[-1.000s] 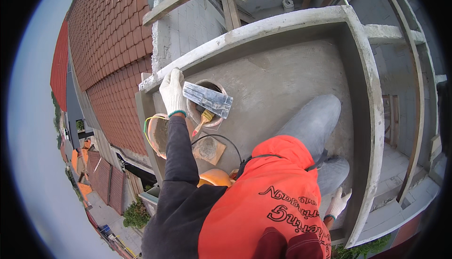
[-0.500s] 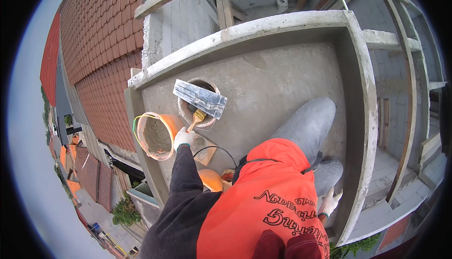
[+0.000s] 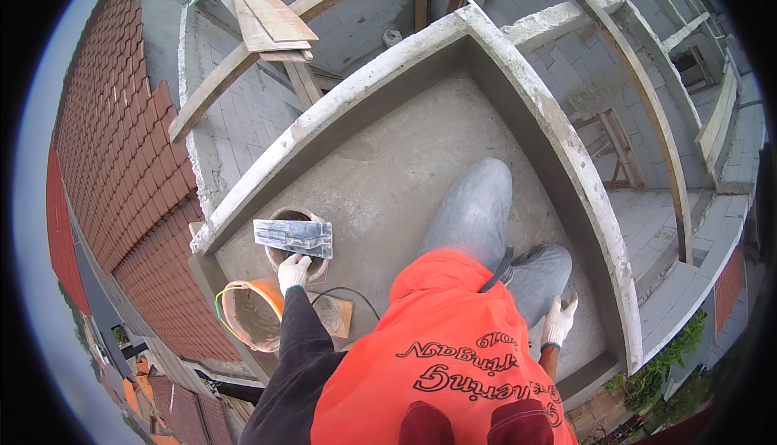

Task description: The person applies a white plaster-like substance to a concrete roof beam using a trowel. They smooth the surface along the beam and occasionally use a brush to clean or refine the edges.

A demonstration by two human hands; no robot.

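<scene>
My left hand, in a white knitted glove, reaches to the lower edge of a flat grey plastering trowel. Its fingers are bent closed; what they hold is hidden. The trowel lies across the top of a round mortar-stained bucket. Just below stands an orange bucket with a yellow-green handle and grey residue inside. My right hand, gloved as well, is low at the right beside my bent leg, fingers apart and holding nothing.
I kneel on a grey concrete slab within low plastered walls. Loose boards rest on a beam beyond the far wall. Sunken block-walled rooms lie past the right wall, a tiled roof at the left. A small board lies near the buckets.
The view has turned and shifted. The paintbrush that my left hand held is out of sight, and that hand is now against the trowel. My right hand has come nearer my leg.
</scene>
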